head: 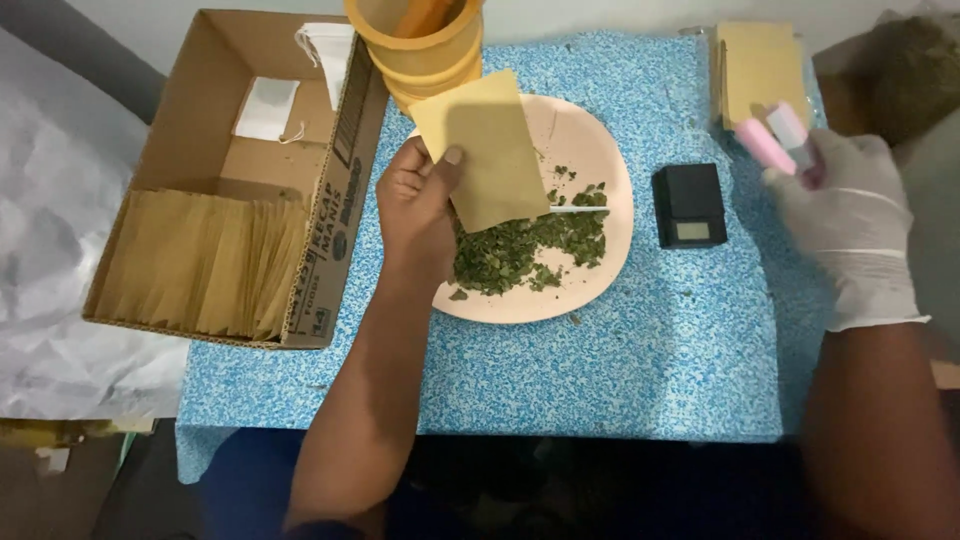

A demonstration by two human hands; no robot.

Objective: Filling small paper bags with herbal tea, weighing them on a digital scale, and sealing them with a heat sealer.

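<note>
My left hand (415, 200) holds a small tan paper packet (492, 150) upright over the pale round plate (590, 130), my fingers (452, 158) pinched narrow on its lower left edge, thumb in front. The packet covers part of the plate's left half, and the pile of dried green leaf bits (530, 245) lies on the plate just below and right of it. A thin white stick (578, 209) lies across the leaf pile.

My right hand (850, 225), in a white glove, is well to the right of the plate, closed around a pink and white object (778, 138) that is too blurred to name.

Between the plate and that gloved hand a small black scale (688, 204) sits on the blue speckled bench (640, 370). Behind the plate, touching its far rim, stands a stack of yellow cups (425, 45). Left of the plate an open cardboard box (340, 190) holds a row of tan packets (200, 260) standing on edge, with a few white sachets (268, 108) at its far end. A stack of tan packets (760, 65) lies at the bench's far right corner, beyond the scale.
</note>
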